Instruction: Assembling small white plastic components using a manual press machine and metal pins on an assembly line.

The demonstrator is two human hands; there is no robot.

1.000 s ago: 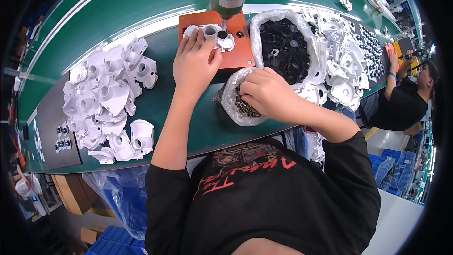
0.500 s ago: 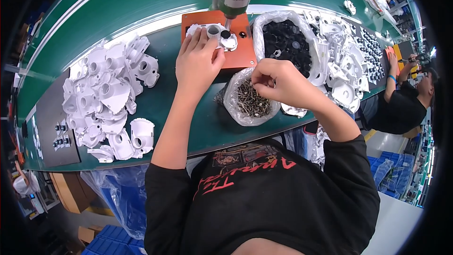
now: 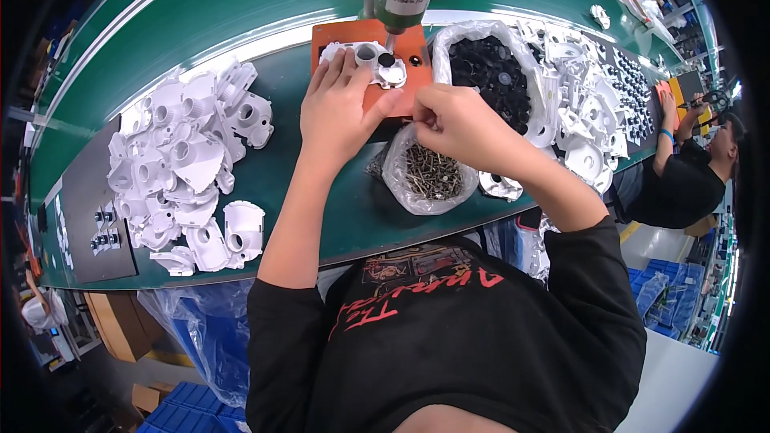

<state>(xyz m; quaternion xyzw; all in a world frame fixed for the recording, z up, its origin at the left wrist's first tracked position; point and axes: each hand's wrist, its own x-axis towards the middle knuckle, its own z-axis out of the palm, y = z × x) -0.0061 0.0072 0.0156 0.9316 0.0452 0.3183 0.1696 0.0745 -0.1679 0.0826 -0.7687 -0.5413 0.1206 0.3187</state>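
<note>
Housing (image 3: 375,66) on block (image 3: 413,78), twelve o'clock, disc (image 3: 386,60) atop | left hand (image 3: 335,108) spread over it | right hand (image 3: 451,122) curled, hold I can't tell | heap (image 3: 192,154), nine o'clock, looks unworked

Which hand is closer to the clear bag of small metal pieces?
The right. The right hand is at the far edge of the bag; the left hand is farther off, up and to its left, over a white part.
</note>
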